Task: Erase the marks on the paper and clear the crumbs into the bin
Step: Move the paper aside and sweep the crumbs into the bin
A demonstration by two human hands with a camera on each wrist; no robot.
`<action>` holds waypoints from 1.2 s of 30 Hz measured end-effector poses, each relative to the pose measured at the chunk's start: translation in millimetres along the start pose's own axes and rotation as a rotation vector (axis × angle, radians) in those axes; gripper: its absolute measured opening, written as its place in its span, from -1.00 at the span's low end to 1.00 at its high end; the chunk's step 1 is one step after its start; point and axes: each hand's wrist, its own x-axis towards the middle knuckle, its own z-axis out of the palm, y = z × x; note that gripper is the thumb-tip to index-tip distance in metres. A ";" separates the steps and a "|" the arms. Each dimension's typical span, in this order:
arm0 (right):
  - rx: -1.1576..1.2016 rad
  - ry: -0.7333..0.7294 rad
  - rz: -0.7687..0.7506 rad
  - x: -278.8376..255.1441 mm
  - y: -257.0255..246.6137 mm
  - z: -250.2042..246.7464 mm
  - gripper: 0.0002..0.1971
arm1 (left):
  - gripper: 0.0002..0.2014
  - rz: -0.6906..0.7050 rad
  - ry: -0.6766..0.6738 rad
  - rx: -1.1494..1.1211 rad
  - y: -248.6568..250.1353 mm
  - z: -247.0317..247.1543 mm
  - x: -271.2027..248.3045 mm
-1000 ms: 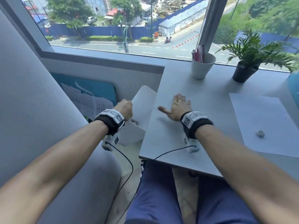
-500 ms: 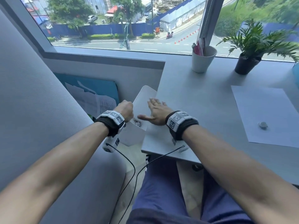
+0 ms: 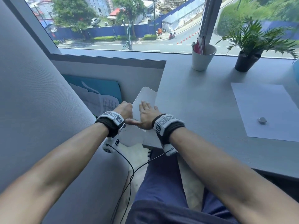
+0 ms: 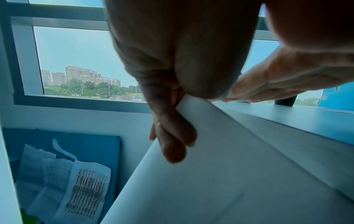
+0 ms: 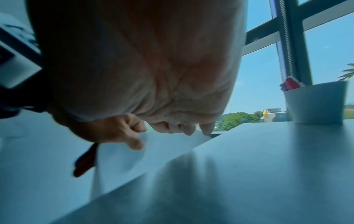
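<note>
A: What has changed at the desk (image 3: 202, 110)?

B: The right hand (image 3: 146, 116), which a second ago lay flat further in on the desk, has swept to its left edge and now reaches out over the white sheet (image 3: 145, 97), fingers straight and spread. The left hand (image 3: 124, 109) pinches that sheet's edge between thumb and curled fingers, holding it tilted against the desk edge like a chute.

A: Meaning for the task?

B: I'd judge the crumbs are being brushed off the desk onto the sheet; tipping them into the bin is still to do. I can't make out the crumbs themselves.

A: And the bin?

B: The blue bin (image 3: 103, 86) stands below, just left of the sheet, with torn printed paper in it.

A: Anything else about?

B: The paper (image 3: 265, 107) lies well apart on the right with the eraser (image 3: 262, 120) on it. Further back stand a potted plant (image 3: 252, 46) and a white cup (image 3: 202, 59). Nothing blocks the sweep; the wrist cables hang below the desk
</note>
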 end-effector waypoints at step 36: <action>-0.105 0.027 -0.007 -20.5 12.5 -6.6 0.26 | -0.68 -0.019 -0.013 0.160 -12.2 13.9 -9.2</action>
